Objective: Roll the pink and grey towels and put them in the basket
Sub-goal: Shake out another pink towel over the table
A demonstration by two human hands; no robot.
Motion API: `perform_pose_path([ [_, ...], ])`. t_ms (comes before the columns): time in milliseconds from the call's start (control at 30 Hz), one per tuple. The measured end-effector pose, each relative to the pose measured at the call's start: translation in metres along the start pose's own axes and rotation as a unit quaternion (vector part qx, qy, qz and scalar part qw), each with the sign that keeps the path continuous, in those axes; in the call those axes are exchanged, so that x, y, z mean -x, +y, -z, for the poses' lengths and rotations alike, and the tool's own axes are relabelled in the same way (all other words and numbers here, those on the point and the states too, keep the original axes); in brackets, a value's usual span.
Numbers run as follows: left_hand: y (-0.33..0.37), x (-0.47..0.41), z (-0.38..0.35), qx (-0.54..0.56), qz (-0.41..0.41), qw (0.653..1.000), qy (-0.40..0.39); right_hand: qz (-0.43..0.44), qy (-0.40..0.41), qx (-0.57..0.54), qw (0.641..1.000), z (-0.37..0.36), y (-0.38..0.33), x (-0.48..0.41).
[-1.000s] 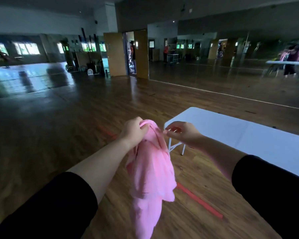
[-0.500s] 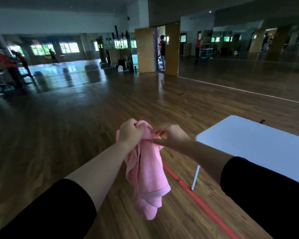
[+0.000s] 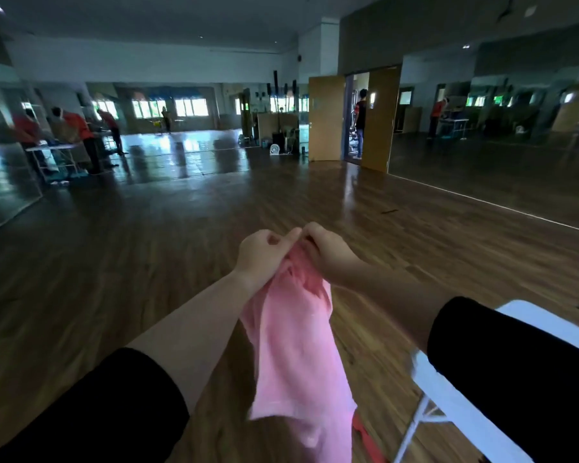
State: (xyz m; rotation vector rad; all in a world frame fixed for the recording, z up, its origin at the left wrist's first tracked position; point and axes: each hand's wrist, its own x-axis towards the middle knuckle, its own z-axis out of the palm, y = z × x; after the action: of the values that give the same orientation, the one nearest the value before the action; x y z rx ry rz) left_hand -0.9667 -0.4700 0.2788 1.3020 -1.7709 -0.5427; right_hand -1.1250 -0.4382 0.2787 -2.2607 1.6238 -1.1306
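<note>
Fingers (image 3: pixel 290 234) — left hand (image 3: pixel 264 253), right hand (image 3: pixel 330 252) — pinch pink towel (image 3: pixel 295 345).

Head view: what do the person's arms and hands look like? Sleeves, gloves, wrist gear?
Both arms wear black sleeves, the left sleeve and right sleeve ending well above the wrists, forearms uncovered. The left hand and right hand are bare: no gloves, no watch or band visible.
</note>
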Motion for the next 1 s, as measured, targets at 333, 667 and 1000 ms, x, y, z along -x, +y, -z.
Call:
perform_pose_path([
  [333, -0.023, -0.118, -0.043, 0.018, -0.142, 0.988, -0.055, 0.013, 0.04, 0.004, 0.999, 0.026, 0.077, -0.122],
  [667, -0.085, -0.271, -0.09, -0.029, -0.066, 0.985, -0.157, -0.049, 0.161, 0.009, 0.986, 0.045, 0.149, -0.274],
  [1000, -0.056, -0.419, -0.098, 0.02, -0.196, 0.976, -0.087, -0.174, 0.019, -0.022, 0.984, 0.02, 0.239, -0.354],
])
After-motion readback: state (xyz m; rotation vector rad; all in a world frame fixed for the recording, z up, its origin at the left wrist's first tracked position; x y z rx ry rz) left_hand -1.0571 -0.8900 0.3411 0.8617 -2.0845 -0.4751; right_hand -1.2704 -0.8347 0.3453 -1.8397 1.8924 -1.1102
